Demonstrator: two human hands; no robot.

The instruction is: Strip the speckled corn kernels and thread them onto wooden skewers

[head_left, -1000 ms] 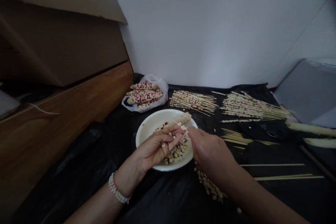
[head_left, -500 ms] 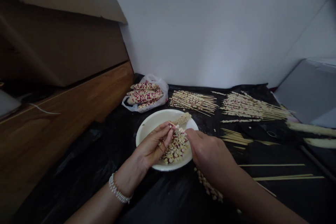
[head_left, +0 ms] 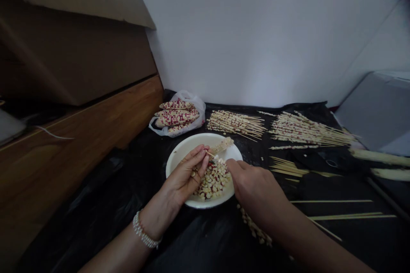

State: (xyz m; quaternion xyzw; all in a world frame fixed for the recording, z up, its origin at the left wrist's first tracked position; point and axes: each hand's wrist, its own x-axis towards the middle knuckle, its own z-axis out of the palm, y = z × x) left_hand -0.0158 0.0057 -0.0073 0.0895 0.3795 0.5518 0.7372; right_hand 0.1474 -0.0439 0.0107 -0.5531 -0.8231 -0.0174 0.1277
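My right hand (head_left: 253, 181) is closed around a thin wooden skewer (head_left: 209, 153), whose light tip points left over the bowl. Pale corn kernels are threaded on it close to my right fingers. At that tip, my left hand (head_left: 188, 172) is pinched on what looks like a dark red corn kernel, partly hidden by the fingertips. Below both hands is a white bowl (head_left: 175, 149) with loose cream and red kernels (head_left: 213, 183) in it. A stripped corn cob (head_left: 226, 144) leans on the bowl's far right side.
Behind the bowl lies a plastic bag (head_left: 200, 108) of corn cobs (head_left: 177, 115). Two piles of kernel-threaded skewers (head_left: 235, 122) lie farther right. Bare skewers (head_left: 288, 166) rest on the black sheet (head_left: 128, 209). Another cob (head_left: 253, 226) sits under my right forearm. A cardboard box (head_left: 80, 51) stands left.
My left fingertips have shifted slightly left and up, and more of the skewer's tip shows between the hands. My right hand stays nearly in place.
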